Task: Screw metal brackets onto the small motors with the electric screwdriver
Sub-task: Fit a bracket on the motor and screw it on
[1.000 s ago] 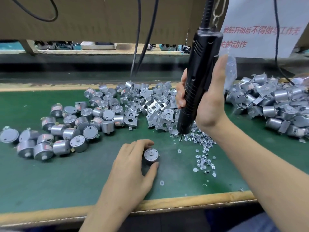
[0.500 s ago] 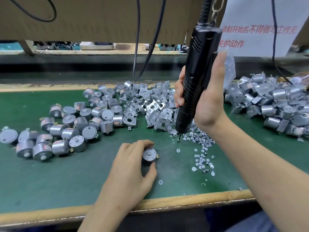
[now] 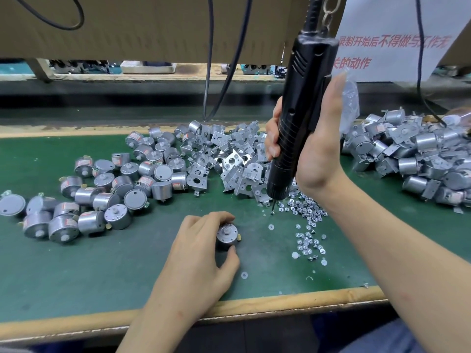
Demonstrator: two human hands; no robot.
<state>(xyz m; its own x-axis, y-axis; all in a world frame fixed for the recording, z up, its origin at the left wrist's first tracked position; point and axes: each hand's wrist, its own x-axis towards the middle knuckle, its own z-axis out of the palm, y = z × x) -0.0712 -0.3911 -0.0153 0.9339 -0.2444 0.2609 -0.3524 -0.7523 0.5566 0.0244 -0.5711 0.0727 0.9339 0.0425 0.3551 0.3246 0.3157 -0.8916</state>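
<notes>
left hand (image 3: 198, 256): resting on the green mat (image 3: 89, 276); fingers and thumb curled round 1 small motor (image 3: 227, 235); the motor stands shaft-up near the front edge, a bit left of the screw scatter; its lower side is tucked behind the thumb, so only the round top face really shows

right hand (image 3: 321, 154): wrapped round the electric screwdriver (image 3: 303, 98); thumb up along the back, fingertips peeking out on the far side; tool held nearly upright, slightly tilted

bit (image 3: 272, 208): thin dark tip right at the edge of the screws (image 3: 307, 217); honestly can't tell if a screw is on it or if it touches the mat

cut off / blocked: the screwdriver's cord and a chain (image 3: 328, 11) run out of the top of the frame; paper sign (image 3: 392, 47) has red characters, partly covered by the tool and cropped; crinkly clear plastic bag (image 3: 351, 103) pokes out behind the right hand

brackets (image 3: 234, 161): heap of bent shiny sheet-metal pieces, flat faces with round holes; between the loose motors and the screwdriver, some hidden behind the tool

loose motors (image 3: 114, 184): stubby silver cylinders, dull flat caps, some with red-printed labels; spread over the left of the mat

bracketed motors (image 3: 413, 159): jumbled pile on the right; clipped by the frame edge

other bits: 1 white washer (image 3: 244, 275) near the left hand; wooden strip (image 3: 280, 305) along the front edge; cardboard panel (image 3: 153, 26) up top; black cables (image 3: 208, 59) hanging in front of it
</notes>
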